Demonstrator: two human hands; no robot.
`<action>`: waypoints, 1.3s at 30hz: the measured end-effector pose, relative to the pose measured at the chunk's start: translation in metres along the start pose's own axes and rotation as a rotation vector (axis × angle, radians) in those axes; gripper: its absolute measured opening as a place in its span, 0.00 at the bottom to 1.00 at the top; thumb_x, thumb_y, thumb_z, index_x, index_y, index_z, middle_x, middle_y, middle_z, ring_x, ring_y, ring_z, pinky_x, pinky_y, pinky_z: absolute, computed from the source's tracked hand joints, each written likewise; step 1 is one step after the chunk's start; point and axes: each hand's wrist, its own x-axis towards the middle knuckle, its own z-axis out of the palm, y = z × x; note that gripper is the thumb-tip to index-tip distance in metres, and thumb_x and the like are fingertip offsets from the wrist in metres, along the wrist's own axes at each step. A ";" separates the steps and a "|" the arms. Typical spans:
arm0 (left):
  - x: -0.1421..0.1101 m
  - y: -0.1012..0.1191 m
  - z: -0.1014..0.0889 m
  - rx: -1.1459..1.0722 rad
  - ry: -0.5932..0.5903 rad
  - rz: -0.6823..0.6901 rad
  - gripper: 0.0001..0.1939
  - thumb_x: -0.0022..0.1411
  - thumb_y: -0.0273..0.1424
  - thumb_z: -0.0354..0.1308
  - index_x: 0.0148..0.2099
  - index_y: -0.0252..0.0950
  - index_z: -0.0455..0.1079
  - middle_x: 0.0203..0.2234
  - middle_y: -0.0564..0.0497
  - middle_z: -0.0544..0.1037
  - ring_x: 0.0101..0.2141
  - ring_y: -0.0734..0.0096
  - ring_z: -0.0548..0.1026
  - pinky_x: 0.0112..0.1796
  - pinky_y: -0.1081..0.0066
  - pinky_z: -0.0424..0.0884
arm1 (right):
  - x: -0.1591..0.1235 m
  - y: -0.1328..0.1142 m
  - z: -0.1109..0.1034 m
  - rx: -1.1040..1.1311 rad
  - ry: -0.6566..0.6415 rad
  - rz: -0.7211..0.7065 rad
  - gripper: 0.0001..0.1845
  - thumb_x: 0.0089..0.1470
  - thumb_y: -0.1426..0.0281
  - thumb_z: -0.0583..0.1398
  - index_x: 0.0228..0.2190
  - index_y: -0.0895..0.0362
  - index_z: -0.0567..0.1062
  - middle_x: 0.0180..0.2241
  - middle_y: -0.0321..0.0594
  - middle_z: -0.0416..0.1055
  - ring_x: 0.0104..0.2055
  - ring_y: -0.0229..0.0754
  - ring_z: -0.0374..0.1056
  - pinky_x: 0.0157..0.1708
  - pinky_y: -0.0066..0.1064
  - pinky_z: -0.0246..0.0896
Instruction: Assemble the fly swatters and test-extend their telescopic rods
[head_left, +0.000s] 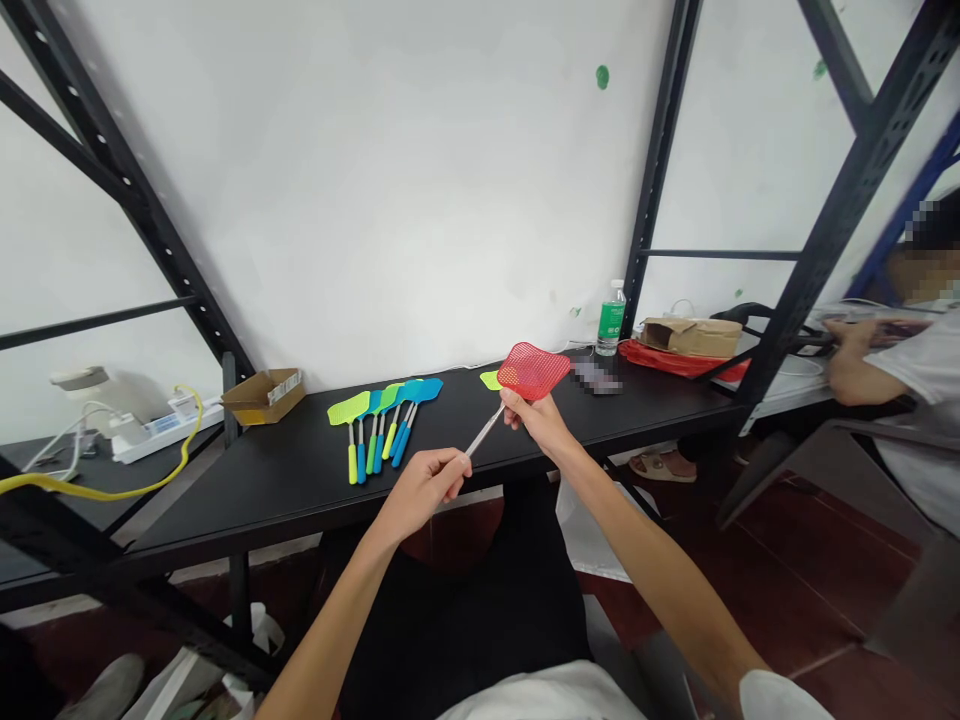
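Observation:
A red fly swatter [534, 370] with a thin metal rod is held in front of me, over the shelf's front edge. My left hand [431, 488] is closed around its lower end, hiding the grip. Up by the red mesh head, my right hand [536, 418] pinches the neck between thumb and fingers. Left of my hands, several yellow-green and blue fly swatters [379, 425] lie side by side, their heads overlapping and handles toward me. Behind the red head, part of a yellow-green swatter head [490, 380] shows on the black shelf.
On the black shelf [300, 490] stand a small open cardboard box [264, 396] at left and a green-labelled bottle [611, 318] at right. A power strip [169, 428] and yellow cable [184, 450] lie far left. Beyond the right upright, a person [900, 350] sits.

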 end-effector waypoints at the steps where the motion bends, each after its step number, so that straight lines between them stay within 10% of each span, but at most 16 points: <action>1: -0.001 0.000 0.000 0.112 0.051 0.033 0.21 0.67 0.46 0.45 0.31 0.36 0.67 0.18 0.54 0.64 0.22 0.72 0.61 0.25 0.72 0.56 | 0.001 0.000 -0.003 -0.005 0.018 -0.002 0.22 0.50 0.50 0.63 0.26 0.56 0.71 0.20 0.34 0.65 0.22 0.36 0.65 0.19 0.25 0.58; 8: -0.006 0.005 -0.013 0.731 0.268 0.149 0.22 0.68 0.43 0.46 0.29 0.40 0.74 0.14 0.52 0.65 0.21 0.67 0.65 0.28 0.69 0.55 | 0.008 -0.002 -0.018 -0.014 0.120 -0.005 0.22 0.48 0.50 0.64 0.25 0.56 0.71 0.19 0.34 0.65 0.21 0.35 0.64 0.18 0.25 0.57; 21: -0.021 0.009 -0.057 0.542 0.045 0.190 0.21 0.67 0.42 0.47 0.26 0.37 0.70 0.18 0.53 0.72 0.23 0.71 0.68 0.28 0.73 0.59 | 0.016 -0.015 -0.057 0.048 0.294 -0.070 0.22 0.46 0.51 0.67 0.27 0.57 0.72 0.20 0.33 0.65 0.22 0.35 0.64 0.17 0.25 0.55; 39: -0.029 -0.001 -0.065 0.701 0.203 -0.011 0.17 0.67 0.43 0.47 0.49 0.44 0.71 0.21 0.58 0.69 0.23 0.70 0.66 0.28 0.73 0.58 | -0.004 -0.019 -0.007 0.293 0.000 0.175 0.23 0.48 0.50 0.66 0.34 0.57 0.79 0.25 0.37 0.71 0.22 0.32 0.64 0.18 0.24 0.52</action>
